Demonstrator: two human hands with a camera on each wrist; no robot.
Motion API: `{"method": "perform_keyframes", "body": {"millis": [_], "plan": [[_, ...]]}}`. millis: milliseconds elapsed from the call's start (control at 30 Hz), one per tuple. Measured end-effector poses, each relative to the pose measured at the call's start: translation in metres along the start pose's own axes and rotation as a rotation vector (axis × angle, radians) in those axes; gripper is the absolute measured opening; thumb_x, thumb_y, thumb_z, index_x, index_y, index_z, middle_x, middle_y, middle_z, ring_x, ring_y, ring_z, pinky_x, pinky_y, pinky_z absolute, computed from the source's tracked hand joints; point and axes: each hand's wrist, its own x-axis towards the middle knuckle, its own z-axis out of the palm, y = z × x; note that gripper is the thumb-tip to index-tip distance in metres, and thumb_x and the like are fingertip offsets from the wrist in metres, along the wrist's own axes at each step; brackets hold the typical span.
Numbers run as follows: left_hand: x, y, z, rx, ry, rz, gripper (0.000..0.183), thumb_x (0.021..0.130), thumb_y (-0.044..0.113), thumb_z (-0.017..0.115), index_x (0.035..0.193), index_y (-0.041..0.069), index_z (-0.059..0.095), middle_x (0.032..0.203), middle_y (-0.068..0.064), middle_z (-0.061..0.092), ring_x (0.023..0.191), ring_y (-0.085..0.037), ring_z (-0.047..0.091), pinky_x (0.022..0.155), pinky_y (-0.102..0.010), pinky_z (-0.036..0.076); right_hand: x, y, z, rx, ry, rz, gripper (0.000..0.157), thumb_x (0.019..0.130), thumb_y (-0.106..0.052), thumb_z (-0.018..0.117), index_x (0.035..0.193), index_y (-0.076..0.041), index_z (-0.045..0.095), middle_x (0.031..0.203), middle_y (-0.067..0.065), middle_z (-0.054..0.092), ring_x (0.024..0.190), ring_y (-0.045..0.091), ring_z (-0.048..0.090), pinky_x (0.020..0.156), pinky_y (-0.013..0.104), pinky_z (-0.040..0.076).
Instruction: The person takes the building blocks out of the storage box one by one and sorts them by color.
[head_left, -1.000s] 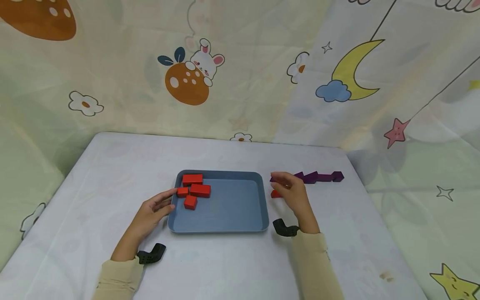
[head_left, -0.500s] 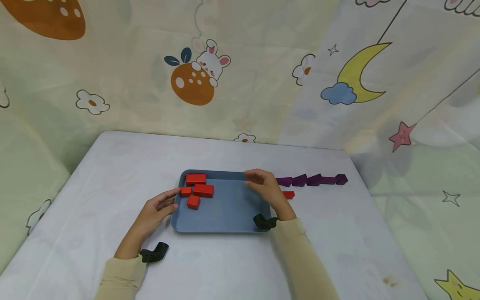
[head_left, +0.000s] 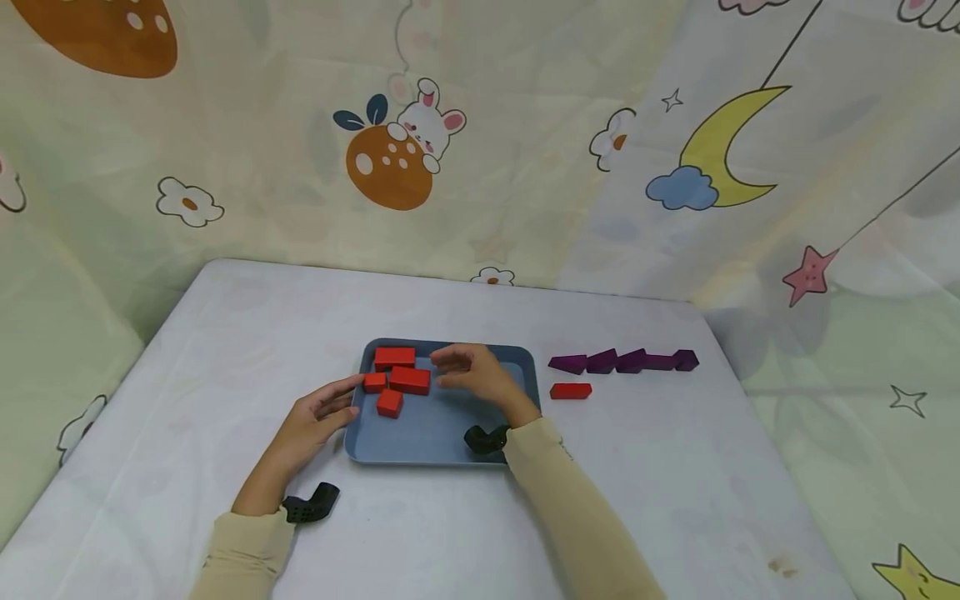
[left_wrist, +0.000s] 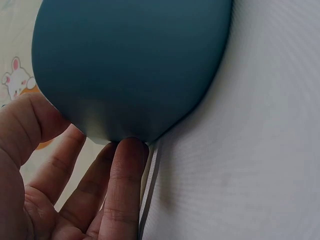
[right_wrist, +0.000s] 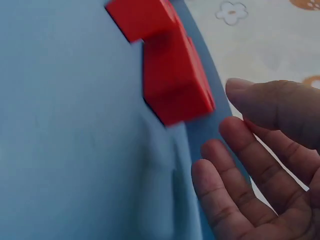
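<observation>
In the head view my left hand (head_left: 307,433) touches the left side of a blue-grey tray (head_left: 442,450). The left wrist view has its fingertips (left_wrist: 127,150) and thumb against the tray's outer wall. My right hand (head_left: 480,375) hovers above the tray with nothing in it, its fingers (right_wrist: 260,170) loosely spread. Just left of it lie red blocks: a long block (head_left: 410,381), another long one (head_left: 394,357) behind, and two shorter ones, a small block (head_left: 375,382) and a cube-like block (head_left: 389,403). These blocks appear close up in the right wrist view.
Right of the tray, a red block (head_left: 571,391) lies on the white table (head_left: 420,533). Behind it runs a row of several purple blocks (head_left: 632,361). A patterned cloth (head_left: 525,167) hangs behind the table. Black wrist devices (head_left: 312,503) jut out beside both wrists.
My right hand has moved left from beside the purple and red blocks to over the tray, near the red blocks there. My left hand stays at the tray's side.
</observation>
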Motion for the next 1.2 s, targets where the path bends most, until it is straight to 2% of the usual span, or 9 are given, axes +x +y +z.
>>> {"method": "perform_keyframes", "body": {"millis": [133, 267, 433, 567, 800, 1033, 1200], "plan": [[0.001, 0.002, 0.001, 0.015, -0.002, -0.001, 0.057, 0.107, 0.009, 0.068, 0.16, 0.0, 0.051, 0.164, -0.027, 0.046, 0.146, -0.048, 0.049, 0.094, -0.014, 0.051, 0.006, -0.001, 0.011, -0.024, -0.015, 0.031, 0.04, 0.095, 0.004, 0.079, 0.134, 0.007, 0.07, 0.137, 0.021, 0.071, 0.124, 0.033, 0.069, 0.105, 0.037, 0.057], [0.001, 0.002, 0.001, 0.011, -0.006, 0.006, 0.056, 0.107, 0.009, 0.068, 0.16, 0.0, 0.05, 0.164, -0.028, 0.045, 0.146, -0.049, 0.049, 0.094, -0.014, 0.051, 0.009, -0.001, 0.018, -0.06, 0.005, 0.06, 0.042, 0.092, 0.004, 0.083, 0.132, 0.005, 0.072, 0.134, 0.019, 0.072, 0.12, 0.03, 0.071, 0.102, 0.033, 0.058], [0.003, 0.002, 0.003, -0.008, -0.011, 0.019, 0.055, 0.107, 0.007, 0.067, 0.159, -0.002, 0.051, 0.165, -0.028, 0.044, 0.147, -0.049, 0.047, 0.094, -0.015, 0.052, 0.01, -0.001, 0.022, -0.124, 0.045, 0.087, 0.04, 0.089, 0.002, 0.087, 0.127, 0.001, 0.076, 0.125, 0.016, 0.075, 0.111, 0.026, 0.071, 0.098, 0.031, 0.059], [0.003, 0.002, 0.004, -0.008, -0.01, 0.021, 0.055, 0.107, 0.006, 0.067, 0.159, -0.002, 0.051, 0.165, -0.028, 0.044, 0.147, -0.049, 0.047, 0.094, -0.015, 0.052, 0.01, 0.0, 0.022, -0.13, 0.056, 0.082, 0.037, 0.09, 0.002, 0.087, 0.125, 0.0, 0.077, 0.121, 0.015, 0.076, 0.107, 0.024, 0.072, 0.095, 0.031, 0.06], [0.002, 0.002, 0.004, 0.0, -0.008, 0.013, 0.056, 0.107, 0.008, 0.068, 0.159, 0.0, 0.051, 0.165, -0.027, 0.045, 0.147, -0.048, 0.048, 0.094, -0.015, 0.052, 0.003, -0.002, 0.014, 0.0, 0.081, 0.061, 0.034, 0.092, 0.003, 0.084, 0.125, 0.002, 0.077, 0.119, 0.016, 0.077, 0.105, 0.022, 0.072, 0.092, 0.031, 0.06], [0.001, 0.001, 0.002, 0.001, -0.004, 0.011, 0.056, 0.106, 0.008, 0.068, 0.159, 0.0, 0.051, 0.164, -0.027, 0.045, 0.147, -0.048, 0.048, 0.094, -0.015, 0.052, -0.013, -0.011, -0.003, 0.198, 0.102, 0.079, 0.037, 0.094, -0.001, 0.081, 0.13, 0.003, 0.075, 0.13, 0.016, 0.073, 0.111, 0.024, 0.07, 0.091, 0.03, 0.059], [0.0, 0.001, 0.001, 0.004, 0.003, 0.007, 0.056, 0.107, 0.009, 0.068, 0.159, 0.0, 0.051, 0.164, -0.027, 0.046, 0.146, -0.048, 0.049, 0.094, -0.015, 0.052, -0.026, -0.008, -0.016, 0.278, 0.128, 0.065, 0.041, 0.095, 0.0, 0.079, 0.135, 0.004, 0.072, 0.136, 0.016, 0.069, 0.113, 0.025, 0.07, 0.092, 0.029, 0.06]]}}
